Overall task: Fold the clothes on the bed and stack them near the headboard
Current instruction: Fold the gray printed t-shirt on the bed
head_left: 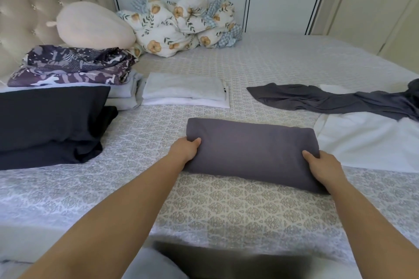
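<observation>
Scene: a patterned bed (226,206) is seen from above, with a tufted headboard (20,7) at the upper left of the frame.
Item in hand: a folded grey garment (249,149) lies at the centre of the frame, flat on the bed.
Left hand (184,149): its left end is gripped, thumb on top, fingers tucked beneath and hidden.
Right hand (322,167): the lower right corner is gripped the same way, thumb above, fingers under the cloth.
Finished stacks: a black folded pile (49,124) at the left edge, a patterned purple pile (72,65) above it near the headboard, and a white folded pile (183,90) just right of those.
Left to fold: a dark grey garment (328,99) is spread across a white cloth (367,140) at the right of the frame.
Step, as judged: folding of the grey piece appears finished; it is held ready for lifting.
Next move, as judged: the bundle should be carried toward the upper left and set on a pile, kept level so the folds are not lost.
</observation>
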